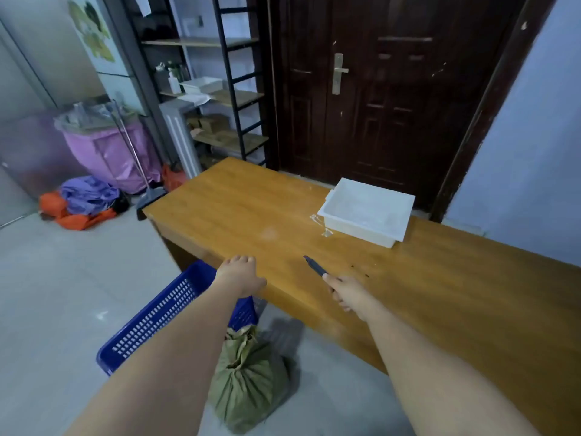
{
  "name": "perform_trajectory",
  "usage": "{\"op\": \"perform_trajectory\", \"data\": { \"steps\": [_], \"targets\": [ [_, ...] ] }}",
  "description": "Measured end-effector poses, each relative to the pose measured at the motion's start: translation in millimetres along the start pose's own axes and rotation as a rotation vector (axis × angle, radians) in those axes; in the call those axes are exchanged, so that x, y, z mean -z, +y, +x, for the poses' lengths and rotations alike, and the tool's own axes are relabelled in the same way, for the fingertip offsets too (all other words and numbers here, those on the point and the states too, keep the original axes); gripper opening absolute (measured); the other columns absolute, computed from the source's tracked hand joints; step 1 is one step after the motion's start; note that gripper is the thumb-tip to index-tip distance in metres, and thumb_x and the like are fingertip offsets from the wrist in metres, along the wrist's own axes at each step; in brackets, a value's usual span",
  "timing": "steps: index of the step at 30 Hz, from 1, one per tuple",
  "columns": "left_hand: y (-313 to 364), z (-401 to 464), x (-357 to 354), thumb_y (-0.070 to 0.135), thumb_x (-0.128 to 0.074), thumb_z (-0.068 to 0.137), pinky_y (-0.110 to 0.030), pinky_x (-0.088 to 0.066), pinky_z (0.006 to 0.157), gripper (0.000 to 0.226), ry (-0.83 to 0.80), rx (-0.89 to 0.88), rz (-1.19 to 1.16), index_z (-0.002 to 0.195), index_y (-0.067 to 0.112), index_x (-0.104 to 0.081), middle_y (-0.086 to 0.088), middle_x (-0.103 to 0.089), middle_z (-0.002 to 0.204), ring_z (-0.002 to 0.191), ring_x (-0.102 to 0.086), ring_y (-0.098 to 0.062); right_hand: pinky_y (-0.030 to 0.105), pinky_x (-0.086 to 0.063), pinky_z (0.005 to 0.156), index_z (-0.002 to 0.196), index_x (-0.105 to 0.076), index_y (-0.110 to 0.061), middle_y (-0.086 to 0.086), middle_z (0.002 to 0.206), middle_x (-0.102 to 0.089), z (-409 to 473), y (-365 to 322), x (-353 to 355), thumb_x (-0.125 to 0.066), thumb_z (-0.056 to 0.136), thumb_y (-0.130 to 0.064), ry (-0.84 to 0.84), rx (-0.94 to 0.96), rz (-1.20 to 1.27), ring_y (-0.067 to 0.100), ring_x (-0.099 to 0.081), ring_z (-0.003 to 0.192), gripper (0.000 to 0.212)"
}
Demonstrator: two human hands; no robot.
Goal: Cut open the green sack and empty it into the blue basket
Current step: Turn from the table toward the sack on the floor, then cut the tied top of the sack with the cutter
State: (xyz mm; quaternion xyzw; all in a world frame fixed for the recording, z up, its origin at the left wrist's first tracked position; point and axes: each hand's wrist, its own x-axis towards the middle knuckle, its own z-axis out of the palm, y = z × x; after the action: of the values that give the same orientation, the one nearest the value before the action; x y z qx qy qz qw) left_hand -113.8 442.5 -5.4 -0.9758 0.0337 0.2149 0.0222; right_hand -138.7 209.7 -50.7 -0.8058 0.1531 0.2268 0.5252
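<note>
Seen from the head camera, the right hand (344, 292) gripped a dark knife (315, 267) above the wooden table (440, 294). The left hand (240, 273) hovered with fingers spread, empty. On the floor, the tied green sack (248, 382) sat touching the blue basket (163, 316). A white tray (367, 212) on the table looked empty.

1. No text, label, brand, number or sign can be read anywhere in the view.
2. The poster (94, 29) on the wall panel at about ten o'clock carries only green and yellow shapes; no lettering can be made out on it.
3. The bottles (174, 80) on the shelf unit at about eleven o'clock are too small and blurred for any label to be read.
</note>
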Motion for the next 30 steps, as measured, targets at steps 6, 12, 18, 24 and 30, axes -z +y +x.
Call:
{"op": "perform_trajectory", "data": {
  "steps": [6, 12, 18, 24, 30],
  "targets": [
    [-68, 44, -55, 0.051, -0.037, 0.092, -0.042, -0.027, 0.114, 0.067, -0.039, 0.009, -0.028, 0.142, 0.008, -0.029, -0.012, -0.034, 0.149, 0.139, -0.029, -0.028, 0.023, -0.02, 0.043, 0.058, -0.043, -0.013, 0.001, 0.046, -0.032, 44, 13, -83, -0.05, 0.093, -0.043, -0.024, -0.107, 0.024, 0.016, -0.025, 0.037, 0.046],
    [-130, 107, -155, 0.049, -0.038, 0.092, -0.043, -0.036, 0.104, 0.058, -0.226, 0.038, -0.123, 0.133, 0.008, -0.039, -0.013, -0.043, 0.14, 0.128, -0.04, -0.03, 0.02, -0.03, 0.04, 0.065, -0.053, -0.008, 0.003, 0.043, -0.046, 113, 73, -190, -0.046, 0.098, -0.027, -0.035, -0.297, 0.058, 0.015, -0.04, 0.034, 0.038],
    [-151, 173, -255, 0.044, -0.035, 0.095, -0.045, -0.037, 0.1, 0.052, -0.278, 0.08, -0.301, 0.133, 0.009, -0.038, -0.012, -0.04, 0.142, 0.129, -0.039, -0.031, 0.029, -0.037, 0.048, 0.092, -0.045, -0.007, 0.009, 0.065, -0.049, 183, 140, -264, -0.04, 0.099, -0.015, -0.051, -0.436, -0.009, 0.02, -0.045, 0.052, 0.012],
    [-118, 261, -333, 0.043, -0.022, 0.099, -0.045, -0.002, 0.119, 0.052, -0.321, -0.174, -0.404, 0.148, 0.023, -0.023, -0.002, -0.021, 0.158, 0.146, -0.015, -0.022, 0.034, -0.037, 0.056, 0.077, -0.044, -0.012, 0.007, 0.064, -0.042, 259, 222, -316, -0.043, 0.093, -0.016, -0.009, -0.52, -0.137, 0.021, -0.038, 0.053, 0.016],
    [-133, 251, -427, 0.05, -0.018, 0.097, -0.044, -0.022, 0.113, 0.063, -0.559, -0.034, -0.338, 0.118, 0.006, -0.059, -0.016, -0.062, 0.121, 0.119, -0.052, -0.029, 0.027, -0.024, 0.048, 0.066, -0.04, -0.013, 0.005, 0.059, -0.037, 300, 273, -357, -0.044, 0.091, -0.017, -0.076, -0.56, -0.032, 0.019, -0.033, 0.05, 0.025]
  ]
}}
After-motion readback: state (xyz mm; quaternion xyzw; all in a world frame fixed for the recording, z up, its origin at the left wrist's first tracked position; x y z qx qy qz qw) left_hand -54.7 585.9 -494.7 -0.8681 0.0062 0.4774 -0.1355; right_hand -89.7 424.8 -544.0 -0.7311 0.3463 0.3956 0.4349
